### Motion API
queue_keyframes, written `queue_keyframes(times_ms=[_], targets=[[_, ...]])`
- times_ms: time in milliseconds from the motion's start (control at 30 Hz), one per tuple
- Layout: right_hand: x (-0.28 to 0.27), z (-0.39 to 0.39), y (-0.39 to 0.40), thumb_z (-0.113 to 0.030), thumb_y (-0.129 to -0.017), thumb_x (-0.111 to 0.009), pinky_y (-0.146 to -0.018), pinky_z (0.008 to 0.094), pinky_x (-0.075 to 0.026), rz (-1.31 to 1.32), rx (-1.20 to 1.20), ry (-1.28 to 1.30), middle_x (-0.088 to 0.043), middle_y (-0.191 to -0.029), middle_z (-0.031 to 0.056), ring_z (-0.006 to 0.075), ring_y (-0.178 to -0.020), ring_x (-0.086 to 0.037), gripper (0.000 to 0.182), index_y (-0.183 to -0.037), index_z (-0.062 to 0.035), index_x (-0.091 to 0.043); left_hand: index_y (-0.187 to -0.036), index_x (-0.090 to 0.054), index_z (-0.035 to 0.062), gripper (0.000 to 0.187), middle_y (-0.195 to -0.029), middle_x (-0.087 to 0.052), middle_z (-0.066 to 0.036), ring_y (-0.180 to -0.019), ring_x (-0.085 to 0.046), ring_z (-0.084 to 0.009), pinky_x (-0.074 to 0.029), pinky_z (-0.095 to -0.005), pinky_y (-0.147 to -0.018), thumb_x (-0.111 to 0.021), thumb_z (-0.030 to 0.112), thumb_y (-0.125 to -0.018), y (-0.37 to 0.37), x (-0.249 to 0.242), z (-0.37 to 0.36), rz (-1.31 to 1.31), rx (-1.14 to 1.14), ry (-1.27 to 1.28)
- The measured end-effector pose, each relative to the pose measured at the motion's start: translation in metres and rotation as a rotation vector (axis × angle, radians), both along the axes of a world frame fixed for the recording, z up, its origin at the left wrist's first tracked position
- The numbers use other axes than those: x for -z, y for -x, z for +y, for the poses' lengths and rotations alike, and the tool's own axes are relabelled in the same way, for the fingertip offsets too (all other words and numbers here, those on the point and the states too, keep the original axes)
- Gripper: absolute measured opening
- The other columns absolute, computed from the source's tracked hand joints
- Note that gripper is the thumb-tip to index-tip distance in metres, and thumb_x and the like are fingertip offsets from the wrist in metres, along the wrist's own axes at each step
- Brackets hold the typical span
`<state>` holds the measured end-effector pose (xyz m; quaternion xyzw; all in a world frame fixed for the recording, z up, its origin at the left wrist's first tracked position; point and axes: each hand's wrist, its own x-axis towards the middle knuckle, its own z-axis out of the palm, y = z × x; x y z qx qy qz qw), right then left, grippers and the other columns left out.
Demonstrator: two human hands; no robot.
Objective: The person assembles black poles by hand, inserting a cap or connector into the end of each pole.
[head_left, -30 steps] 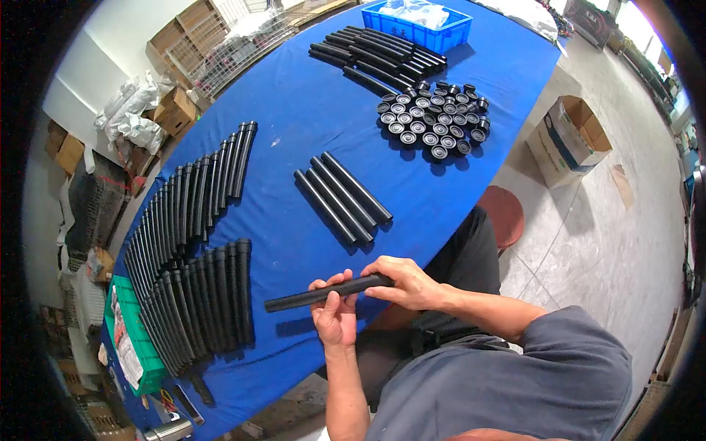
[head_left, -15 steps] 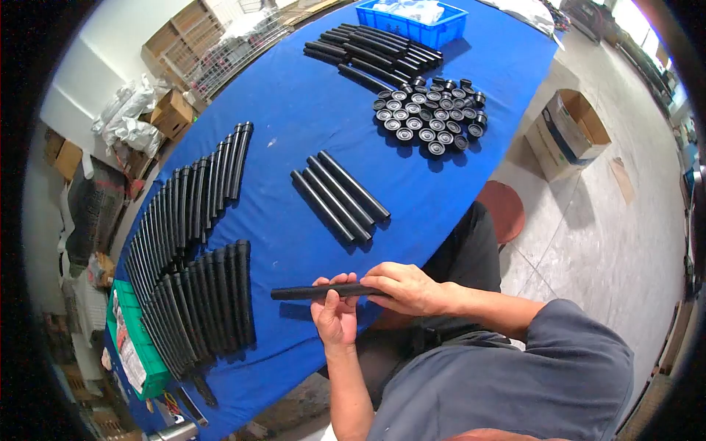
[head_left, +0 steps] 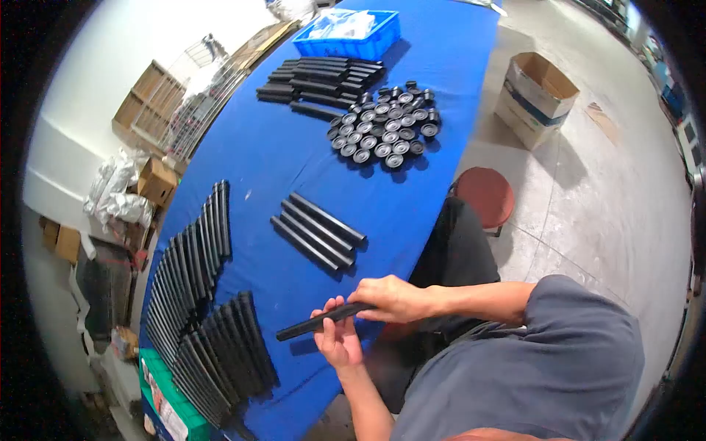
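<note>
A black tube [head_left: 298,330] is held above the blue-covered table by both of my hands. My left hand [head_left: 340,344] cradles the tube near its middle, with thumb and fingers on either side. At the tube's right end, my right hand [head_left: 393,298] is closed around it, hiding that end. Just beyond my hands, several loose black tubes [head_left: 318,229] lie side by side on the cloth. To the left, many black tubes [head_left: 198,250] with wider ends are laid out in two fanned rows. Farther up sits a cluster of round black caps [head_left: 382,136].
More black tubes [head_left: 320,77] are stacked beside a blue bin [head_left: 379,40] at the far end. A green bin [head_left: 193,420] stands at the lower left. Right of the table are a red stool [head_left: 485,197] and an open cardboard box [head_left: 529,110] on the floor.
The camera view has turned, shifting the far table items left and the rows of tubes downward. The held tube now slants, its free left end lower in view. Both hands still grip it.
</note>
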<state>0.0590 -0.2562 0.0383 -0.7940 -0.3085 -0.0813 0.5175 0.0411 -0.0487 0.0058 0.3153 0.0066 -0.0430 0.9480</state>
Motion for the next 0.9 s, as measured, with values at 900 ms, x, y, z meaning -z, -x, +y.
queue_keyframes(times_ms=[900], targets=[[-0.009,-0.012,0.003,-0.023,-0.096,-0.072,-0.074,0.0431,-0.054,0.256,-0.056,-0.087,-0.063,-0.098,0.0162,0.0350,-0.085,-0.066,0.035,-0.122,-0.0017,-0.062,-0.126,-0.061,0.0044,0.026,-0.128,-0.066,-0.021,-0.126,-0.062,-0.0363,-0.052,-0.0505,-0.110,-0.064,0.006,-0.100,0.000,0.009,0.006,-0.024,0.038,0.056]])
